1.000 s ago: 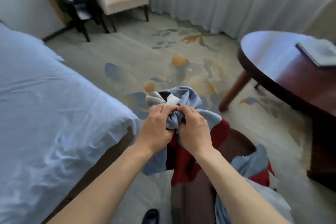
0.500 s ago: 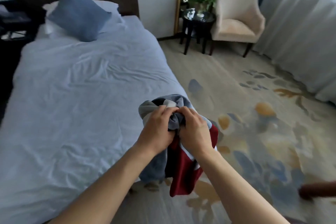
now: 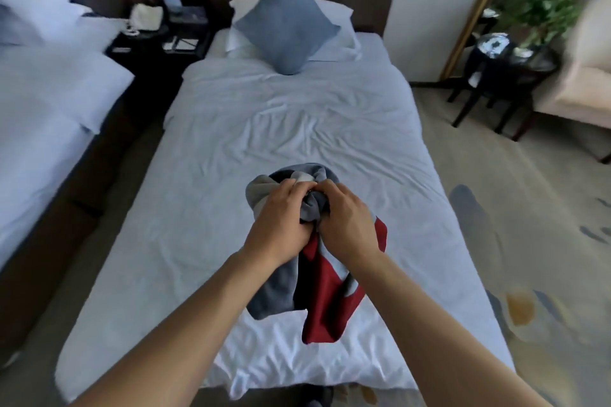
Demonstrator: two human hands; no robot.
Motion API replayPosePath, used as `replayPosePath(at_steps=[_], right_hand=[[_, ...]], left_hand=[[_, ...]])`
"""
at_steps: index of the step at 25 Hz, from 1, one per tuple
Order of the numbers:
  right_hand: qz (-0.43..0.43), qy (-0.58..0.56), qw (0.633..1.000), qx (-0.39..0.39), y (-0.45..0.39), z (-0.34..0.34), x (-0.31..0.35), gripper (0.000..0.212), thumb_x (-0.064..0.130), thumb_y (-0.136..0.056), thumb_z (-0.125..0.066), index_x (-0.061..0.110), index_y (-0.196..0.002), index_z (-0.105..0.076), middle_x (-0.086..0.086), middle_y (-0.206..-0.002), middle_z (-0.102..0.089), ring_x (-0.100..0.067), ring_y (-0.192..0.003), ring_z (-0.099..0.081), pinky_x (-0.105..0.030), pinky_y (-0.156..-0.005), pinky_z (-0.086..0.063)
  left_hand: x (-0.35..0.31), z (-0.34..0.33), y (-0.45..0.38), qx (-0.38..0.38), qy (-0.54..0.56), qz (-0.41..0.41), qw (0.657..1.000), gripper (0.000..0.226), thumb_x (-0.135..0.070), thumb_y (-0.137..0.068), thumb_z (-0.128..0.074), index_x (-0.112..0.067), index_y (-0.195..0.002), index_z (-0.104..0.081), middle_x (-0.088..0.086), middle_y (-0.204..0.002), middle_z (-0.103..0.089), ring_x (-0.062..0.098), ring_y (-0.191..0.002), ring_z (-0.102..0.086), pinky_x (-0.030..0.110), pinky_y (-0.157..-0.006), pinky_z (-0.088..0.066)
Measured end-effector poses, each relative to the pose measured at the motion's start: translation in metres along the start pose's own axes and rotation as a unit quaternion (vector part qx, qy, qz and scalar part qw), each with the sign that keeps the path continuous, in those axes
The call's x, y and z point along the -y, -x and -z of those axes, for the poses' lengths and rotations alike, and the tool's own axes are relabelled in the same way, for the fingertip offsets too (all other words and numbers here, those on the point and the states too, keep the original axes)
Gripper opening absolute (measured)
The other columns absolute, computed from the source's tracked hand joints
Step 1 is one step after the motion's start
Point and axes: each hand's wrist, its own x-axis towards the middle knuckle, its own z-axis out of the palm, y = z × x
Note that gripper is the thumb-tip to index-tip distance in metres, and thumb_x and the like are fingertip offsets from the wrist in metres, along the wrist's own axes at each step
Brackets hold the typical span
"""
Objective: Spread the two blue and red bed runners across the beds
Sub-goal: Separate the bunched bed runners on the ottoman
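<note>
One runner [image 3: 317, 277], blue-grey and red, hangs bunched above the foot half of the bed [image 3: 291, 129], not yet laid. Left hand [image 3: 281, 218] and right hand [image 3: 347, 221] sit side by side, each with fingers curled tight into the wad's top. The second runner is not in view. The risk, as I judge it: soft, fleecy cloth twisted on itself may open skewed or wrong side up if the hands part without finding an edge. Crumpled white sheet below could drag and ruck further. A square blue cushion [image 3: 286, 18] stands on its corner at the head.
</note>
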Motion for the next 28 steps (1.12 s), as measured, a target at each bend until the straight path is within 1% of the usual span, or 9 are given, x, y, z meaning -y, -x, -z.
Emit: replayPosePath(at_steps=[5, 7, 9, 13, 16, 19, 21, 24, 28], right_hand=[[0.048, 0.021, 0.996, 0.067, -0.077, -0.071, -0.005, 0.042, 0.020, -0.096, -0.053, 0.014, -0.137, -0.050, 0.002, -0.093, -0.062, -0.018, -0.073, -0.060, -0.032, -0.062, -0.047], [0.054, 0.039, 0.992, 0.107, -0.089, -0.106, -0.022, 0.032, 0.016, -0.090, -0.057, 0.014, -0.122, -0.057, -0.001, -0.087, -0.062, -0.022, -0.071, -0.060, -0.038, -0.061, -0.048], [0.043, 0.075, 0.984, 0.156, -0.087, -0.145, -0.049, 0.025, 0.013, -0.084, -0.061, 0.015, -0.108, -0.059, -0.003, -0.086, -0.062, -0.025, -0.072, -0.059, -0.037, -0.063, -0.046], [0.002, 0.147, 0.965, 0.218, -0.066, -0.223, -0.102, 0.017, 0.019, -0.086, -0.062, 0.020, -0.103, -0.060, 0.000, -0.086, -0.063, -0.023, -0.076, -0.060, -0.037, -0.070, -0.048], [-0.034, 0.167, 0.963, 0.209, -0.041, -0.276, -0.128, 0.013, 0.016, -0.079, -0.071, 0.021, -0.090, -0.065, 0.002, -0.075, -0.061, -0.023, -0.069, -0.060, -0.038, -0.063, -0.049], [-0.063, 0.170, 0.962, 0.204, -0.023, -0.305, -0.143, 0.011, 0.015, -0.082, -0.069, 0.020, -0.090, -0.064, 0.001, -0.077, -0.062, -0.025, -0.072, -0.061, -0.039, -0.065, -0.049], [-0.076, 0.164, 0.959, 0.218, -0.020, -0.304, -0.143, 0.013, 0.016, -0.082, -0.068, 0.020, -0.094, -0.064, 0.001, -0.082, -0.063, -0.025, -0.077, -0.062, -0.039, -0.068, -0.049], [-0.124, 0.165, 0.951, 0.231, -0.033, -0.264, -0.124, 0.020, 0.028, -0.087, -0.059, 0.021, -0.106, -0.058, -0.001, -0.101, -0.064, -0.026, -0.096, -0.060, -0.039, -0.080, -0.047], [-0.171, 0.177, 0.956, 0.159, -0.057, -0.167, -0.096, 0.036, 0.029, -0.086, -0.057, 0.020, -0.121, -0.051, -0.003, -0.117, -0.057, -0.027, -0.109, -0.055, -0.038, -0.085, -0.044]], left_hand=[[0.076, 0.007, -0.053, -0.015, -0.034, 0.039, 0.999, 0.038, -0.016, -0.089, -0.065, -0.015, -0.126, -0.058, 0.001, -0.117, -0.059, 0.019, -0.105, -0.060, 0.036, -0.090, -0.051], [0.114, -0.013, -0.063, -0.006, -0.057, 0.060, 0.997, 0.035, -0.018, -0.091, -0.063, -0.016, -0.126, -0.058, -0.001, -0.119, -0.056, 0.017, -0.105, -0.057, 0.035, -0.088, -0.051], [0.153, -0.046, -0.065, 0.032, -0.079, 0.074, 0.994, 0.033, -0.020, -0.092, -0.062, -0.020, -0.125, -0.058, -0.004, -0.122, -0.053, 0.017, -0.106, -0.054, 0.034, -0.083, -0.052], [0.228, -0.118, -0.056, 0.119, -0.135, 0.085, 0.980, 0.036, -0.023, -0.089, -0.064, -0.024, -0.125, -0.057, -0.007, -0.129, -0.049, 0.017, -0.112, -0.050, 0.026, -0.086, -0.048], [0.273, -0.165, -0.046, 0.169, -0.145, 0.090, 0.971, 0.039, -0.021, -0.088, -0.064, -0.023, -0.127, -0.054, -0.007, -0.134, -0.046, 0.015, -0.118, -0.049, 0.028, -0.087, -0.052], [0.293, -0.192, -0.041, 0.196, -0.141, 0.083, 0.967, 0.038, -0.019, -0.087, -0.064, -0.022, -0.124, -0.054, -0.007, -0.128, -0.047, 0.015, -0.118, -0.049, 0.032, -0.084, -0.054], [0.293, -0.190, -0.040, 0.201, -0.143, 0.079, 0.966, 0.036, -0.021, -0.089, -0.062, -0.022, -0.124, -0.054, -0.005, -0.129, -0.046, 0.016, -0.118, -0.048, 0.033, -0.084, -0.054], [0.264, -0.160, -0.057, 0.224, -0.185, 0.060, 0.955, 0.035, -0.031, -0.089, -0.060, -0.026, -0.124, -0.055, -0.004, -0.129, -0.046, 0.019, -0.117, -0.049, 0.032, -0.084, -0.051], [0.168, -0.119, -0.111, 0.230, -0.212, -0.032, 0.949, 0.042, -0.031, -0.092, -0.058, -0.025, -0.132, -0.048, -0.001, -0.132, -0.044, 0.022, -0.125, -0.046, 0.037, -0.094, -0.049]])
